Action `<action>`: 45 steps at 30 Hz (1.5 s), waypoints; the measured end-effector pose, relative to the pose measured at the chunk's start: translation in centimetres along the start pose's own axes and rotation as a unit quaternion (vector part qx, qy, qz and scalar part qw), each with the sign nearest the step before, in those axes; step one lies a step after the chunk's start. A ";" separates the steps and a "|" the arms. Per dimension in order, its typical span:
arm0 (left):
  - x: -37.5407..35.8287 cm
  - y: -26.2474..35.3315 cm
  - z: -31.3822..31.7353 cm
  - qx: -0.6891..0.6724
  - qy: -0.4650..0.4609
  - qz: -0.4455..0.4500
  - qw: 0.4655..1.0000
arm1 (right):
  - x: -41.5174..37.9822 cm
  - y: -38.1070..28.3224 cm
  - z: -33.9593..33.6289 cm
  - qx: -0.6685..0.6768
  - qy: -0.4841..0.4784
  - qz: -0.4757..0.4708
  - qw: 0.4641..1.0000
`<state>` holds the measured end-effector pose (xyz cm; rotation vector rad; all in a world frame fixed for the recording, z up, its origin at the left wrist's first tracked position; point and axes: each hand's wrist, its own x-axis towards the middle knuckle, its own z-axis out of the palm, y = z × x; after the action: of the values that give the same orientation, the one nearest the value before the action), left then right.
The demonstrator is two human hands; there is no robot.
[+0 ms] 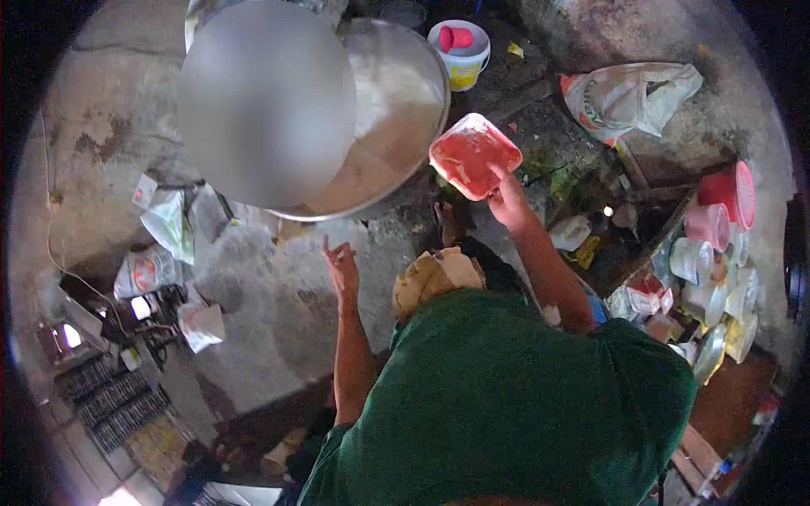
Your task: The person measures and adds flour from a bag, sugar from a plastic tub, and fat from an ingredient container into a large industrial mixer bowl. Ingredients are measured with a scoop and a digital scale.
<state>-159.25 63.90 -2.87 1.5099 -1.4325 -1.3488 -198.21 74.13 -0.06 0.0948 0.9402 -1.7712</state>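
My right hand (508, 201) grips the edge of a red square plastic tub (477, 158) with a pale rim and whitish smears inside. The tub is held up to the right of a large round metal basin (434, 93). White powder (396, 105) and a light brown layer show inside that basin; a grey blurred patch hides much of its left side. My left hand (341, 266) hangs below the basin's near rim, fingers apart and partly bent, with nothing seen in it. A brown cloth-like or paper-like item (434, 277) lies by my front.
A white bucket (462, 63) with a pink cup stands beyond the basin. A woven sack (633, 97) lies at upper right. Stacked plastic tubs (713, 278) line the right side. Plastic bags (169, 221) and dark trays (114, 401) are at left.
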 end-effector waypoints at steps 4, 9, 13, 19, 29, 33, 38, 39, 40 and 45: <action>-4.1 -7.8 -2.9 0.020 -0.001 -0.087 0.996 | -4.4 0.7 0.6 -0.005 -0.046 0.019 0.999; -14.3 -22.2 -7.4 0.090 -0.185 -0.256 0.944 | -3.9 4.0 -9.0 -0.174 -0.003 -0.172 0.970; -19.5 -25.1 -9.7 0.121 -0.260 -0.356 0.889 | -9.3 0.6 -7.0 0.005 0.095 -0.159 0.983; -14.1 -23.1 -4.8 0.132 -0.269 -0.380 0.875 | -17.8 -7.4 -9.6 0.072 0.263 -0.175 0.946; 1.3 -15.7 16.3 0.048 -0.493 -0.010 0.869 | -35.3 -19.8 -33.0 -0.159 0.302 -0.360 0.868; -6.1 -5.1 26.1 0.099 -0.367 -0.068 0.922 | -40.1 -23.4 -41.3 -0.233 0.410 -0.361 0.805; -10.1 -4.8 30.7 0.129 -0.484 -0.056 0.864 | -39.6 -24.4 -47.9 -0.282 0.476 -0.311 0.773; -11.1 -4.7 30.9 0.176 -0.491 -0.062 0.851 | -39.4 -24.8 -49.0 -0.353 0.509 -0.274 0.736; -11.9 -4.6 30.7 0.222 -0.497 -0.068 0.836 | -39.2 -24.6 -49.9 -0.351 0.502 -0.285 0.737; -12.9 -9.0 26.0 0.231 -0.494 0.062 0.836 | -39.7 -24.7 -48.6 -0.331 0.489 -0.269 0.761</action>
<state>-179.64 82.93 -14.97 0.9014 -2.5916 -1.9077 -219.81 137.99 -0.68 0.3409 2.5320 -1.7302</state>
